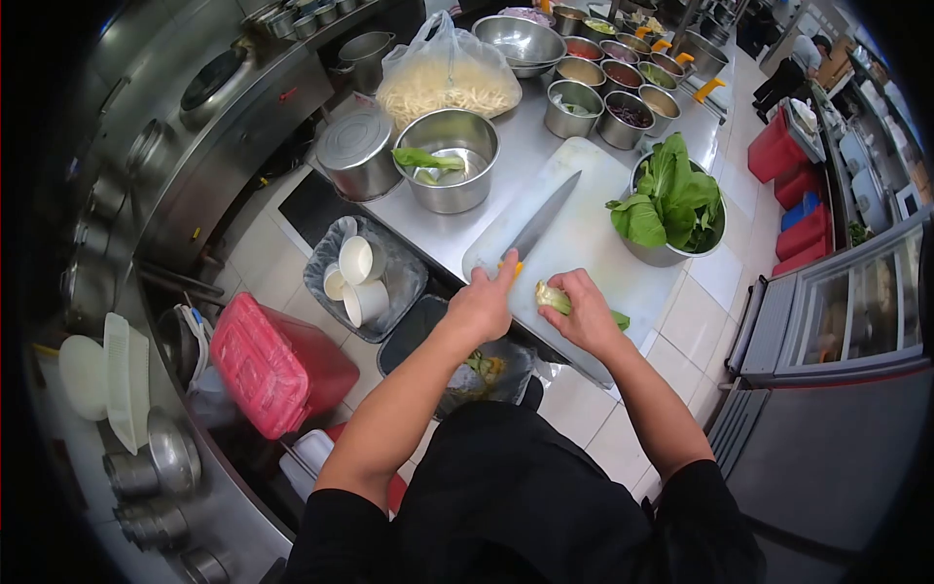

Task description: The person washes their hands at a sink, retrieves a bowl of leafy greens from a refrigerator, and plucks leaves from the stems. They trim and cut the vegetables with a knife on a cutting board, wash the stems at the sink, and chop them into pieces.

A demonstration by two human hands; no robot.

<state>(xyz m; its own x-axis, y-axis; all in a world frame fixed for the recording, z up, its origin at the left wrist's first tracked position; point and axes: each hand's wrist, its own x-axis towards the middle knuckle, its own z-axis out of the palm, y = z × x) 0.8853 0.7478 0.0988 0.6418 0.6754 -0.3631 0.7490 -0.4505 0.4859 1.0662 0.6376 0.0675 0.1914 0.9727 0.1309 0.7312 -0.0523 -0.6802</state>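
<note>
My left hand (480, 304) is closed round the orange handle of a kitchen knife (547, 219), its blade pointing away over the white cutting board (595, 180). In my right hand (589, 316) is a bok choy (555, 298), its pale root end turned toward the knife and a green leaf showing below the fingers. To the right stands a steel pot (666, 255) heaped with leafy bok choy (671, 200). Beyond the board on the left, another steel pot (455, 198) has a few bok choy stalks (428, 159) in it.
A bag of pale strips (448, 83) and several ingredient pots (623, 117) fill the back of the counter. Below the left edge are lined bins, one holding white cups (362, 277). A red lidded bin (282, 360) stands farther left. Another person (800, 68) is far right.
</note>
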